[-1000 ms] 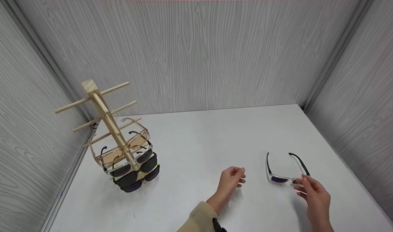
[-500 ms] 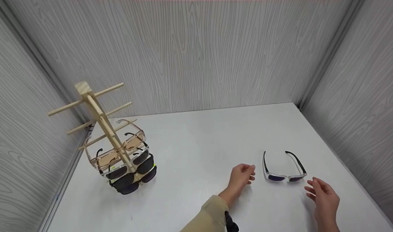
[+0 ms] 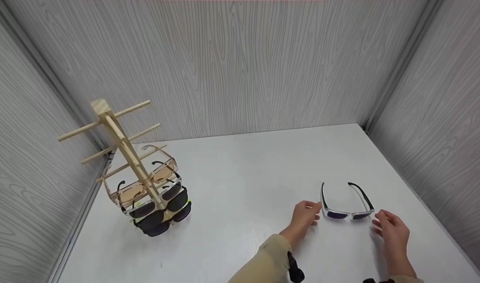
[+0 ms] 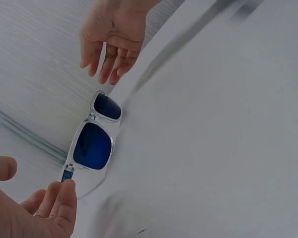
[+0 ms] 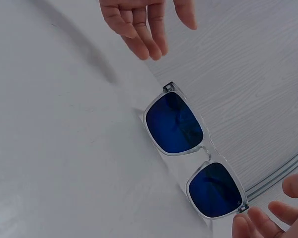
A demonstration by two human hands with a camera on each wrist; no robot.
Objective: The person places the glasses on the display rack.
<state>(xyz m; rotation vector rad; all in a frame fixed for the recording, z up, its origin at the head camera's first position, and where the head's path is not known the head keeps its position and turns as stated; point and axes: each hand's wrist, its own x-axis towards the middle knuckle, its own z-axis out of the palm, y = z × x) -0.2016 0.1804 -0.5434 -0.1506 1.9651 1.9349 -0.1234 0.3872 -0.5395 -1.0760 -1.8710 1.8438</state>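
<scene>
A pair of sunglasses (image 3: 337,215) with a clear frame, blue-tinted lenses and black temples lies unfolded on the white table (image 3: 255,173), temples pointing away from me. At its left hinge is my left hand (image 3: 305,215), thumb and fingers apart; in the left wrist view the fingertips (image 4: 67,191) come right up to the frame, and whether they touch is unclear. My right hand (image 3: 393,230) is just beside the right hinge, its fingers loosely bent. The right wrist view shows its thumb apart from the fingertips (image 5: 256,215), which lie close to the frame corner.
On the left a wooden display rack (image 3: 124,141) stands with bare pegs at the top. Lower pegs carry several pairs, among them peach-tinted glasses (image 3: 132,192) and black sunglasses (image 3: 151,221). Grey wood-grain panels (image 3: 240,70) enclose the table at the back and sides.
My right hand has let go of the sunglasses' right corner, drawn back, then come slightly nearer again. My left hand has moved right, up to their left side.
</scene>
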